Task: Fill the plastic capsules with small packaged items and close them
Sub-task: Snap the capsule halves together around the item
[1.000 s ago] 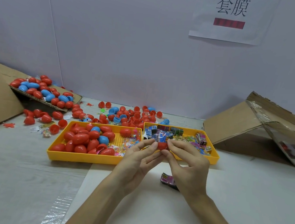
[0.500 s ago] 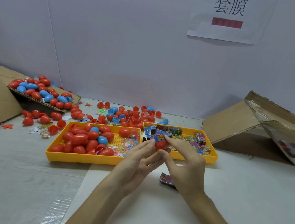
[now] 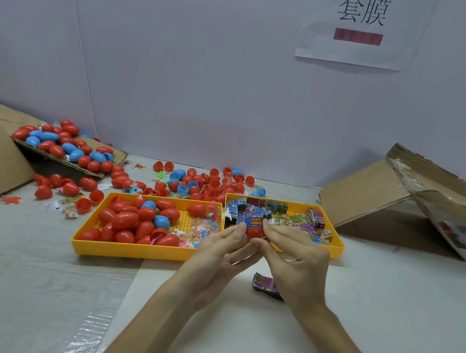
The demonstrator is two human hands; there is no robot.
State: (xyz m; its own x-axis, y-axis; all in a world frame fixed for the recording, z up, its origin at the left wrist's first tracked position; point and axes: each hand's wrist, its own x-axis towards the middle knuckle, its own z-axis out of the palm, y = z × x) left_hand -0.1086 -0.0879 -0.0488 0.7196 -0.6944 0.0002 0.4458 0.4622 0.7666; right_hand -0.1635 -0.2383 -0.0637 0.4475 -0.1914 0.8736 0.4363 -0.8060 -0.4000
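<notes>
Both hands, the left hand (image 3: pixel 221 252) and the right hand (image 3: pixel 296 262), pinch a smooth, round red capsule half (image 3: pixel 255 232) just in front of the two yellow plastic trays (image 3: pixel 128 250). A shiny, crinkly blue packet (image 3: pixel 253 219) sticks up out of it. A second ago only the red shell showed between the fingers. A flat pink packet (image 3: pixel 264 282) lies on the pale table (image 3: pixel 36 284) near the right hand.

You're seeing a red capsule half (image 3: pixel 254 233) carrying a blue packet (image 3: pixel 253 219) with orange lettering. Red and blue capsules (image 3: pixel 125 220) are filling one yellow tray (image 3: pixel 128 250), and multicoloured packets (image 3: pixel 294 220) are filling the other yellow tray (image 3: pixel 338 245).
</notes>
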